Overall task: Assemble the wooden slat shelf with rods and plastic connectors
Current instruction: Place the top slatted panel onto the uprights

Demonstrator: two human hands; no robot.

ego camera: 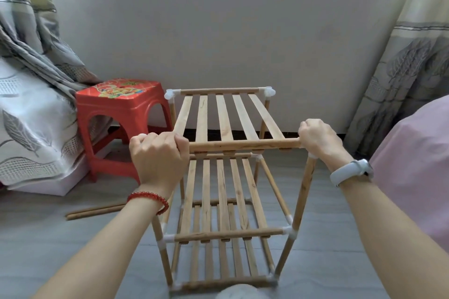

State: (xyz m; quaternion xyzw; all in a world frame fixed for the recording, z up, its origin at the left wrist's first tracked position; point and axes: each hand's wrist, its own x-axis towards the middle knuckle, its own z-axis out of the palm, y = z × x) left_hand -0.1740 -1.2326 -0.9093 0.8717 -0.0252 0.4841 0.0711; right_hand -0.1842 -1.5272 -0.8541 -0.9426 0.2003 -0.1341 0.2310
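Note:
A three-tier wooden slat shelf (226,211) stands on the grey floor in front of me, its rods joined by white plastic connectors (289,230). The top slat panel (223,116) lies across the frame, its far corners in white connectors (171,93). My left hand (158,153) is closed over the near left corner of the top panel's front rod (243,145). My right hand (318,139) is closed over the near right corner, above the right upright rod (305,187). The near corner connectors are hidden under my hands.
A red plastic stool (121,114) stands left of the shelf. Two loose wooden rods (94,211) lie on the floor at left. A patterned curtain and bedding (31,104) fill the left side, pink fabric (413,165) the right, a wall behind.

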